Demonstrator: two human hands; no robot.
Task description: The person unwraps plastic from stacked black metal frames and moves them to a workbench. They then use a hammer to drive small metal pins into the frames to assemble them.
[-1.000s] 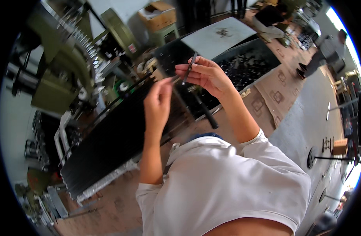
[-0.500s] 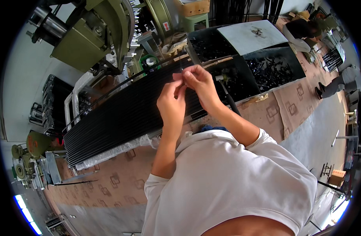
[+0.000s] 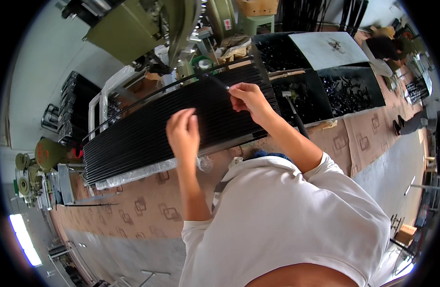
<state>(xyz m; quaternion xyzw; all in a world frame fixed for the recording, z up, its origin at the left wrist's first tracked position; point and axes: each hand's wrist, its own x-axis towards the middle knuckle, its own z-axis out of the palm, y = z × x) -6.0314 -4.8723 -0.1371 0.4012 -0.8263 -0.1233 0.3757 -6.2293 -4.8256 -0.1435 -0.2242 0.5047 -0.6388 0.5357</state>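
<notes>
Green machine [image 3: 134,24] fills the far left, bulky, with a coiled part at its right side. Desk [image 3: 148,201] runs left to right below it, covered in brown patterned sheet. Long bed of black rods [image 3: 148,134] lies across the desk, side by side, resting on clear plastic. Far right: black trays [image 3: 349,91] of small dark parts, one partly covered by a pale board [image 3: 325,48].

Right hand [image 3: 248,98] is above the right end of the rod bed, fingers pinched shut on a thin black rod [image 3: 215,81] that slants up and left; its tip looks light-coloured, though too small to be sure. Left hand [image 3: 182,134] hovers over the middle of the bed, fingers loosely spread, holding nothing.
</notes>
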